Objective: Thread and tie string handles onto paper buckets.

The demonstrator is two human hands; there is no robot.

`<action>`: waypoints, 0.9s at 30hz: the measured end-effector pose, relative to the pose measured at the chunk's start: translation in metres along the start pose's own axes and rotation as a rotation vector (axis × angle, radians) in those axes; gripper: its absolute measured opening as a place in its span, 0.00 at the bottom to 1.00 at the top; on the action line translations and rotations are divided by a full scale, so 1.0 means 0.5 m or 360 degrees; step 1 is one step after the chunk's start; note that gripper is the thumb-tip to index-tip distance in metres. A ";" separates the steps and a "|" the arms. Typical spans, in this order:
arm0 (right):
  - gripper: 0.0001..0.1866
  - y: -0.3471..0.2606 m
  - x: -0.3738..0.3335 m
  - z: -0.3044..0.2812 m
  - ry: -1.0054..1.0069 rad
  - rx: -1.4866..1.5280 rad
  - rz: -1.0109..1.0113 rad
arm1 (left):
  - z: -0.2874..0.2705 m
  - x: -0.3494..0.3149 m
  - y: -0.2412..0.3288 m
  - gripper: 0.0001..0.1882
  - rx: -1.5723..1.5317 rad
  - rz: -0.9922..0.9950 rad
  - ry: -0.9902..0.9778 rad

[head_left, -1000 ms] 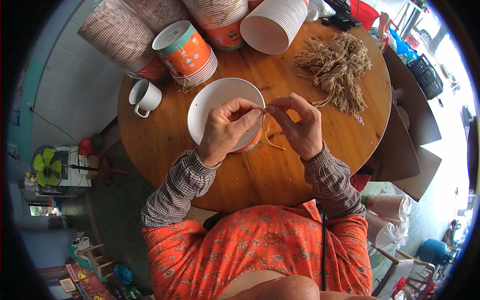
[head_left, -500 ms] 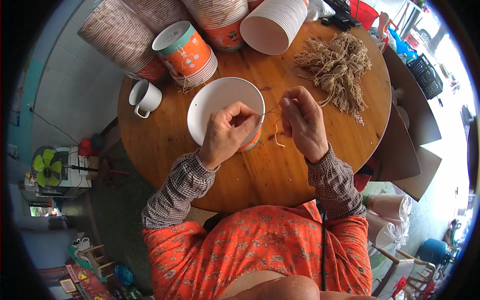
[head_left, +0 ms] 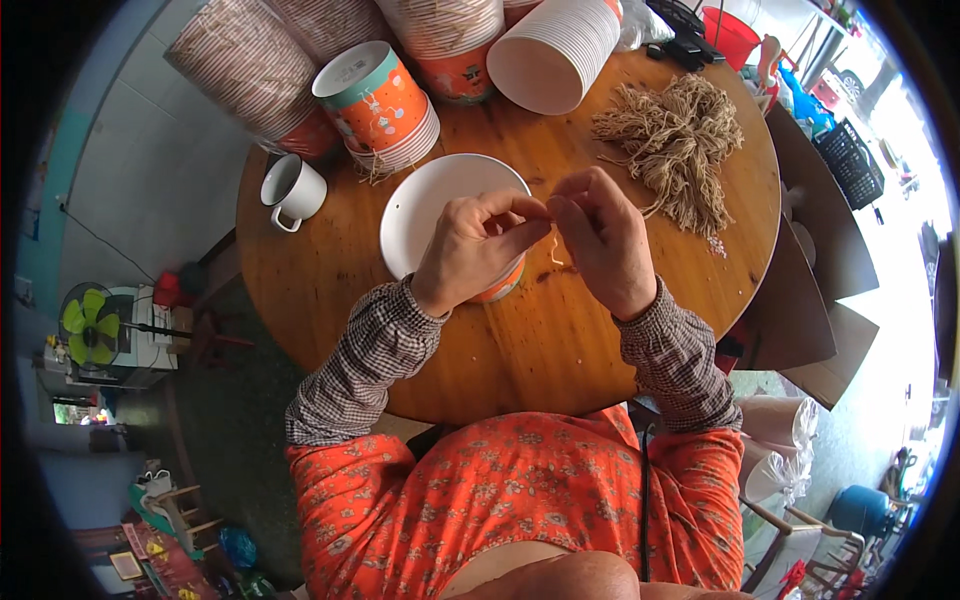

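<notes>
My left hand and my right hand meet fingertip to fingertip over the near right side of a white-lined paper bucket. Both are pinched on a thin tan string, whose loose end dangles between them above the table. The bucket stands with its mouth up, and a bit of its orange outside shows below my left hand. Beyond my right hand lies a loose heap of tan strings. Behind the bucket, an orange and teal paper bucket sits upside down on a short nested stack.
Tall stacks of nested buckets line the far edge of the round wooden table. One stack lies tipped on its side. A white enamel mug stands at the left. An open cardboard box is beside the table's right edge.
My hands have come together; the string that was stretched between them is now mostly hidden by the fingertips. The view has shifted slightly.
</notes>
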State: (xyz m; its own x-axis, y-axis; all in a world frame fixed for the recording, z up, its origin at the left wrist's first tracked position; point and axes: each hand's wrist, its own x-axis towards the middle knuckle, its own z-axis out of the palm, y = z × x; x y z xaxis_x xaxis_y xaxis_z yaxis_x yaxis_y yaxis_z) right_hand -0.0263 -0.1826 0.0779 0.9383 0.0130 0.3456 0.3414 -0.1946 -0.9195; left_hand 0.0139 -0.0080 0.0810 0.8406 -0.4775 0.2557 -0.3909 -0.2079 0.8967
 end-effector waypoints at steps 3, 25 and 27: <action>0.11 -0.008 0.017 -0.009 -0.0087 0.0366 -0.0004 | -0.006 0.006 -0.014 0.05 0.0095 0.0283 0.0034; 0.09 -0.155 0.076 -0.142 -0.0657 -0.0417 0.0179 | 0.062 0.040 0.038 0.12 -0.0603 0.0014 -0.0253; 0.09 -0.163 0.077 -0.151 -0.0717 -0.0514 0.0220 | 0.088 0.038 0.028 0.11 -0.0637 0.0210 -0.0147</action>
State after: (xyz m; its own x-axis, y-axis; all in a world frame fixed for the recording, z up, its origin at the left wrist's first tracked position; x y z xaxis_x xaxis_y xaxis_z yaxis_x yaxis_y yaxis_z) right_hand -0.0219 -0.2403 0.1803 0.9281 0.3693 0.0475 0.2462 -0.5130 -0.8223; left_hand 0.0081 -0.0577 0.0823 0.7490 -0.5559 0.3606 -0.3013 0.1989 0.9326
